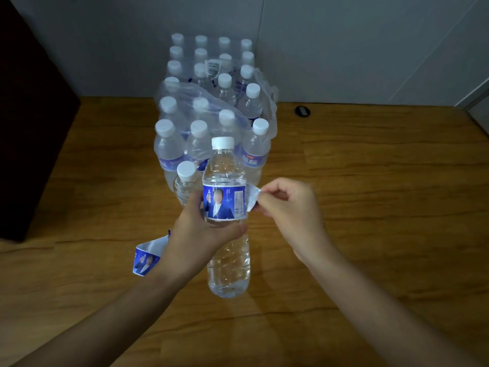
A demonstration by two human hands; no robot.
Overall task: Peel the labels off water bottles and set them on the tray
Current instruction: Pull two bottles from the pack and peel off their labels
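Observation:
A clear water bottle point(225, 170) with a white cap is held upright above the wooden table. My left hand point(195, 234) grips it round the middle, just below its blue label point(225, 202). My right hand point(285, 205) pinches the loose white end of that label at the bottle's right side, pulled a little away from the plastic. Behind my left hand stands a bare bottle point(186, 181) with no label. A peeled blue label point(145, 258) lies curled on the table to the left of my left wrist.
A torn shrink-wrapped pack of several capped bottles point(211, 102) stands at the back centre on the wooden table point(370, 207). A small black round object point(303, 111) lies near the wall. A dark cabinet point(26, 128) fills the left side. No tray shows.

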